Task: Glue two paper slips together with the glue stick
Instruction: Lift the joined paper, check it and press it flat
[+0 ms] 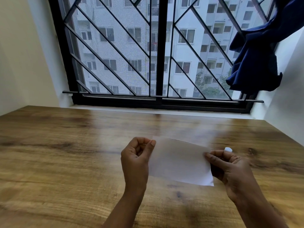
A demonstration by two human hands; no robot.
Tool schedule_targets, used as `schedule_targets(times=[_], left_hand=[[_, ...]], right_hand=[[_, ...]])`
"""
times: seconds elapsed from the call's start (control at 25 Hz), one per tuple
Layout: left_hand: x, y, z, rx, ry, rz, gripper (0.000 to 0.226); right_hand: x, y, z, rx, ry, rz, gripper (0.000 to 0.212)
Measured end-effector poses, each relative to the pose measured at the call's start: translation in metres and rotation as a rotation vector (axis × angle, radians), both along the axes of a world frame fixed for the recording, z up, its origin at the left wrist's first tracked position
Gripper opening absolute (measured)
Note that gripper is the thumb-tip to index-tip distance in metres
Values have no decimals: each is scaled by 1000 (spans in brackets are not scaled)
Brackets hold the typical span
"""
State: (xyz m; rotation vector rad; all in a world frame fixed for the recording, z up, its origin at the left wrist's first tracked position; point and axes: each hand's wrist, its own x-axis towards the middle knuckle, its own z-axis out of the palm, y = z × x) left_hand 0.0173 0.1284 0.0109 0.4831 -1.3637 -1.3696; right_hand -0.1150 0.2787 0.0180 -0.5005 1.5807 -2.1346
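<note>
A white paper slip is held up above the wooden table, blurred by motion. My left hand pinches its upper left corner between thumb and forefinger. Its right edge is pinched by my right hand. A small white rounded object, possibly the glue stick's end, shows just behind my right hand; most of it is hidden. I cannot tell whether one slip or two overlapping slips are held.
The table runs up to a white sill below a black barred window. A dark blue curtain hangs bunched at the upper right. White walls close in on both sides.
</note>
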Motion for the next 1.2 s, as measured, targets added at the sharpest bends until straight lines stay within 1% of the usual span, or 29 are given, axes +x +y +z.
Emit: schedule_targets(times=[0.08,0.28,0.36,0.48,0.52,0.6,0.64,0.76,0.84,0.96,1.04,1.2], left_hand=[[1,0,0,31,-7,-21,9],[1,-6,8,200,3,-136,8],[0,-9,14,206,15,-151,14],[-3,-15,27,115,-14,-125,19],[-3,-18,33,60,-35,-108,20],[-5,-22,46,-69,-70,-77,22],[-6,-24,51,-127,-99,-62,22],[-11,-26,67,-277,-168,-27,21],[-13,-26,77,-363,-203,-26,19],[-13,-27,87,-441,-216,-21,17],[-13,-27,91,-453,-214,-33,13],[-12,-32,99,-431,-195,-51,15]], right_hand=[[1,0,0,8,7,11,18],[-2,-2,-2,9,6,28,15],[-4,-5,0,18,18,40,14],[-11,-6,11,105,112,47,11],[-15,-6,17,152,198,28,11],[-18,-9,39,226,459,-19,15],[-18,-14,52,244,571,0,18],[-10,-41,88,268,788,218,16],[-6,-59,106,327,912,305,14],[0,-78,124,394,1003,384,14],[3,-86,130,409,1046,394,13],[5,-94,137,377,1021,365,13]])
